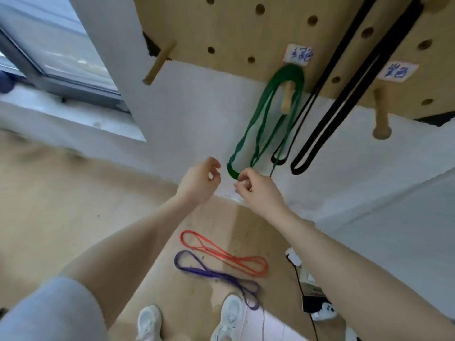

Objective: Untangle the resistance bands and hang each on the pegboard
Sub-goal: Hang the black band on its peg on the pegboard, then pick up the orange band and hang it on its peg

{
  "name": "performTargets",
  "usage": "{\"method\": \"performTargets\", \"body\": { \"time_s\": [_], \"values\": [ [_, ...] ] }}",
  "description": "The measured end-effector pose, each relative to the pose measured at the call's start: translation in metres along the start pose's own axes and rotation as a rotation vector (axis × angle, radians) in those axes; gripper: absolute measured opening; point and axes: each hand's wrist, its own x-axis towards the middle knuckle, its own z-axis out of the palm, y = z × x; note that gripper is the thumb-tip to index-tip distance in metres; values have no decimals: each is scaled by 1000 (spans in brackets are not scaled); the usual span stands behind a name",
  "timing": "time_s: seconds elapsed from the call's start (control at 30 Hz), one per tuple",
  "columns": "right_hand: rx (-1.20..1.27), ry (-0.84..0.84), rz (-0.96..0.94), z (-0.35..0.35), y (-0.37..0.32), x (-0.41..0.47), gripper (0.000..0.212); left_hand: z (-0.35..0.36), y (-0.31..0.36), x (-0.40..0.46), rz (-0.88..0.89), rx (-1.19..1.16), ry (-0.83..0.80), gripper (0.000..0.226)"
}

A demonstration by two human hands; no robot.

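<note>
A wooden pegboard point(234, 33) hangs on the white wall. A green band point(261, 114) is looped over a wooden peg point(286, 99) under a handwritten label. To its right hang black bands point(327, 119) from higher up. A red band point(221, 254) and a purple band point(214, 274) lie apart on the floor by my feet. My left hand point(200, 180) is raised with loosely curled fingers and holds nothing. My right hand point(256, 188) has curled fingers right at the green band's lower end; whether it pinches the band is unclear.
Two bare pegs stick out, one at the board's left point(158, 64) and one at the right point(381, 114) under a second label point(396, 71). A window point(61, 57) is at the left. A black cable and small devices point(315, 303) lie on the floor at the right.
</note>
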Motion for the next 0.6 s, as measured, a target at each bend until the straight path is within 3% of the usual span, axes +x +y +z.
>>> {"method": "performTargets", "body": {
  "time_s": [0.23,0.47,0.6],
  "values": [
    [-25,-306,267,194,64,48,11,46,-211,4,-342,9,-85,26],
    [-94,-421,344,417,167,92,18,160,-412,12,-530,73,-218,28],
    [-183,-402,301,516,241,124,25,238,-511,40,-588,98,-202,29]
  ]
}}
